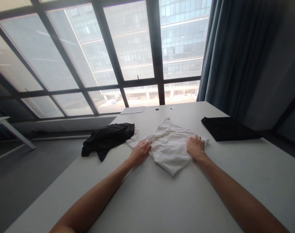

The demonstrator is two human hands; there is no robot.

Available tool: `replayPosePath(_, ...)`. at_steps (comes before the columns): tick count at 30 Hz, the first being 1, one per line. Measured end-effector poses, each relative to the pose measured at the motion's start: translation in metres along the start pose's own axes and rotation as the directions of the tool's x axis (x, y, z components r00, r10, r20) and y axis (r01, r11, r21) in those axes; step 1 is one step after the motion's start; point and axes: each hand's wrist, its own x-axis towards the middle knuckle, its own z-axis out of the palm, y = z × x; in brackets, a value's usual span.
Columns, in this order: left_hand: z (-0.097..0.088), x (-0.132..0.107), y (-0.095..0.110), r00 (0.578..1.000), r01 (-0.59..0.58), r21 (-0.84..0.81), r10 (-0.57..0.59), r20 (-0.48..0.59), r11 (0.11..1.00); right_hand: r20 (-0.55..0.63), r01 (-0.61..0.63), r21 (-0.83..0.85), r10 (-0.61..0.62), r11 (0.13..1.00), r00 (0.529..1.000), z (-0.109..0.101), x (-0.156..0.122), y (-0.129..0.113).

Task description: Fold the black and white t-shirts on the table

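Note:
A white garment [169, 145] lies partly folded on the white table [162, 200], one corner pointing toward me. My left hand [140, 150] rests flat on its left edge, fingers stretched out. My right hand [195, 146] presses on the garment's right side, fingers curled down onto the cloth. Neither hand lifts the fabric.
A crumpled black garment [107, 138] hangs over the table's left edge. A folded black cloth [228, 128] lies at the right. A sheet of paper [133, 110] sits at the far edge, by large windows. A blue curtain [225, 55] hangs at the right.

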Motion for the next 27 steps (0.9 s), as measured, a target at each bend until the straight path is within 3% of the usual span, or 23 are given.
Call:
replayPosePath(2, -0.004, -0.001, 0.0, 0.999, -0.003, 0.04, 0.0, 0.055, 0.999, 0.131, 0.018, 0.042, -0.023, 0.999, 0.991, -0.012, -0.007, -0.013)
replayPosePath(5, -0.007, -0.004, 0.008, 0.996, -0.026, 0.111, 0.017, 0.083, 0.994, 0.29, 0.122, 0.124, -0.154, 0.985, 0.944, -0.024, -0.02, -0.032)
replayPosePath(9, -0.006, -0.009, 0.02, 0.996, -0.051, 0.112, 0.043, 0.072, 0.992, 0.319, 0.237, 0.074, -0.248, 0.969, 0.915, -0.032, -0.034, -0.045)
replayPosePath(13, 0.002, -0.012, 0.019, 0.993, -0.085, 0.058, 0.08, 0.088, 0.995, 0.375, 0.309, 0.039, -0.3, 0.95, 0.877, -0.041, -0.04, -0.047)
replayPosePath(18, 0.018, -0.009, 0.009, 0.989, -0.086, -0.01, 0.086, 0.116, 0.996, 0.444, 0.328, 0.049, -0.315, 0.943, 0.839, -0.05, -0.04, -0.044)
replayPosePath(21, 0.021, -0.005, 0.007, 0.999, -0.036, -0.069, 0.038, 0.032, 0.997, 0.509, 0.286, 0.128, -0.311, 0.95, 0.803, -0.051, -0.028, -0.035)
replayPosePath(24, 0.019, -0.002, 0.01, 0.994, 0.026, -0.117, -0.038, -0.1, 0.993, 0.404, 0.292, 0.224, -0.362, 0.93, 0.84, -0.04, -0.01, -0.019)
replayPosePath(27, 0.016, 0.001, 0.011, 1.0, 0.024, -0.172, -0.024, 0.003, 0.985, 0.167, 0.379, 0.271, -0.431, 0.885, 0.887, -0.013, 0.008, 0.0)
